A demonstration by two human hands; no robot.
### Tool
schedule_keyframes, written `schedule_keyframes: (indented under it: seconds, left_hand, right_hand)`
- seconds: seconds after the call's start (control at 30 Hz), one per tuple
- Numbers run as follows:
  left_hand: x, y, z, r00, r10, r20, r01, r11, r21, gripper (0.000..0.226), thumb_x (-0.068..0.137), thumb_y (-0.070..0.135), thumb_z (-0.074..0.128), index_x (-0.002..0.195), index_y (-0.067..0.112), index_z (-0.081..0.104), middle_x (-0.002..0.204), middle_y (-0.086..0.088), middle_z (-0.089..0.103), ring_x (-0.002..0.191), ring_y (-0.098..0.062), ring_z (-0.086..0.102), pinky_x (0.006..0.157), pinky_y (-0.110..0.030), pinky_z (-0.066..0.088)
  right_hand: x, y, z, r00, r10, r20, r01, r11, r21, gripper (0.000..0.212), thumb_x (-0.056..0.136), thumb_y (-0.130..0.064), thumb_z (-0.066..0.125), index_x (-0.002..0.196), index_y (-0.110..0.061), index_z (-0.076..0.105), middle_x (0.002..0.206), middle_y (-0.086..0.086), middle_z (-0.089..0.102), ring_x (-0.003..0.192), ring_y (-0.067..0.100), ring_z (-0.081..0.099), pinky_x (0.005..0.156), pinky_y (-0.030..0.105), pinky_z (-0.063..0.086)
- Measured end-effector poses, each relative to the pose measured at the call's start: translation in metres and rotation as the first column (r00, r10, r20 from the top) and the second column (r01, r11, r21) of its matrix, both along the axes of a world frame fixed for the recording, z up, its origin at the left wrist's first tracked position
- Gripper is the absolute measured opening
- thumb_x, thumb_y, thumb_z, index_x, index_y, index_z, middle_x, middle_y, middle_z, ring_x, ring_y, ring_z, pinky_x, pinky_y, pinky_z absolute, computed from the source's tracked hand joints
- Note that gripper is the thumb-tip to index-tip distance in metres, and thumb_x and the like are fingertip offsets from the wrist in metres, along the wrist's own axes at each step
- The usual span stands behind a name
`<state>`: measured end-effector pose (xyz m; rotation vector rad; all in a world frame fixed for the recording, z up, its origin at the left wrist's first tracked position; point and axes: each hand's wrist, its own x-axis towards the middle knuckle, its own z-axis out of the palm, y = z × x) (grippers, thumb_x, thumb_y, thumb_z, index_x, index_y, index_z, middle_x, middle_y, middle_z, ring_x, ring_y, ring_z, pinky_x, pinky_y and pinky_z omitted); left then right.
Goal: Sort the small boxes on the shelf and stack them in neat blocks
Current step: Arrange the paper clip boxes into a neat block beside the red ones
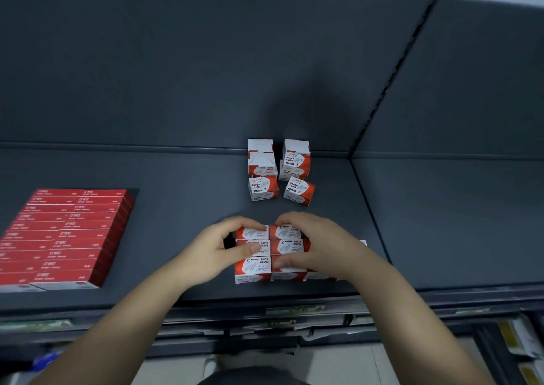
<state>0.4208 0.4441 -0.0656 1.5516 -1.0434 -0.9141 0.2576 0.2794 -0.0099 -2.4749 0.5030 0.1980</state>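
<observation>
I watch both hands bear on the block of paper-clip boxes, which sits near the front edge of the shelf, at 6 o'clock from its middle. The left hand curls its fingers over the block's far left box, with the thumb laid on the middle row. The right hand wraps the far right side the same way, its thumb on the near row. I judge this two-sided squeeze is meant to push the rows flush, so that no gaps stay between the boxes. The block shows two columns and three rows; the right hand hides whatever lies further right. At 12 o'clock from the block, well apart, the loose paper-clip boxes wait near the back wall, some piled two high, one turned askew, so I take them as not yet sorted. At 9 o'clock the red flat boxes already form a tight stack, kept apart by kind.
</observation>
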Motion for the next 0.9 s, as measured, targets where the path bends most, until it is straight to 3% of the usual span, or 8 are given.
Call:
schedule_keyframes:
  seconds: [0.13,0.27,0.4,0.53,0.7,0.9]
  left_hand:
    - [0.002,0.000,-0.001,1.000,-0.014,0.006,0.014,1.000,-0.006,0.027,0.086,0.031,0.071,0.112,0.030,0.068,0.116,0.004,0.067,0.108,-0.015,0.064,0.090,-0.025,0.052]
    - [0.006,-0.005,0.006,0.998,-0.063,0.030,0.064,0.998,-0.030,0.030,0.084,0.033,0.069,0.113,0.036,0.066,0.127,0.015,0.060,0.121,-0.007,0.055,0.096,-0.018,0.045]
    - [0.011,-0.018,0.016,0.995,0.093,0.027,-0.091,0.995,-0.041,0.023,0.090,0.029,0.066,0.113,0.033,0.067,0.119,0.011,0.063,0.115,-0.008,0.058,0.096,-0.027,0.048]
    - [0.026,-0.045,0.020,0.932,0.276,0.234,-0.294,0.955,0.048,0.022,0.087,0.023,0.070,0.106,0.029,0.063,0.105,0.010,0.062,0.103,-0.012,0.059,0.083,-0.021,0.043]
    - [0.040,-0.076,0.011,0.877,0.204,0.435,-0.320,0.923,0.213,0.049,0.078,0.038,0.078,0.120,0.024,0.058,0.118,0.006,0.062,0.104,-0.012,0.058,0.088,-0.030,0.048]
    - [0.036,-0.085,0.013,0.827,0.227,0.515,-0.361,0.916,0.176,0.039,0.075,0.038,0.081,0.102,0.027,0.054,0.107,0.007,0.060,0.093,-0.011,0.057,0.074,-0.026,0.043]
  right_hand:
    - [0.002,0.000,0.001,1.000,0.007,-0.023,-0.007,1.000,-0.031,0.065,0.074,-0.058,0.074,0.129,-0.040,0.044,0.123,-0.017,0.053,0.109,0.006,0.051,0.092,0.030,0.047]
    - [0.002,-0.002,0.013,0.999,0.006,-0.032,-0.008,0.999,-0.049,0.063,0.079,-0.057,0.070,0.132,-0.037,0.045,0.131,-0.017,0.049,0.116,0.004,0.048,0.098,0.030,0.045]
    - [0.006,-0.026,0.022,0.975,-0.185,0.124,0.204,0.965,-0.165,0.051,0.087,-0.050,0.065,0.131,-0.028,0.053,0.129,-0.011,0.053,0.113,0.006,0.051,0.092,0.023,0.043]
    - [0.021,-0.054,0.016,0.920,-0.384,0.071,0.390,0.888,-0.243,0.049,0.090,-0.041,0.065,0.132,-0.019,0.053,0.132,0.002,0.054,0.112,0.017,0.056,0.087,0.028,0.046]
    - [0.040,-0.064,-0.001,0.900,-0.411,-0.146,0.360,0.889,-0.283,0.054,0.082,-0.057,0.067,0.117,-0.018,0.058,0.118,0.006,0.057,0.103,0.021,0.057,0.081,0.033,0.050]
    - [0.046,-0.059,-0.009,0.914,-0.404,-0.034,0.394,0.904,-0.168,0.056,0.081,-0.053,0.071,0.126,-0.023,0.054,0.122,0.001,0.058,0.110,0.019,0.056,0.089,0.034,0.050]
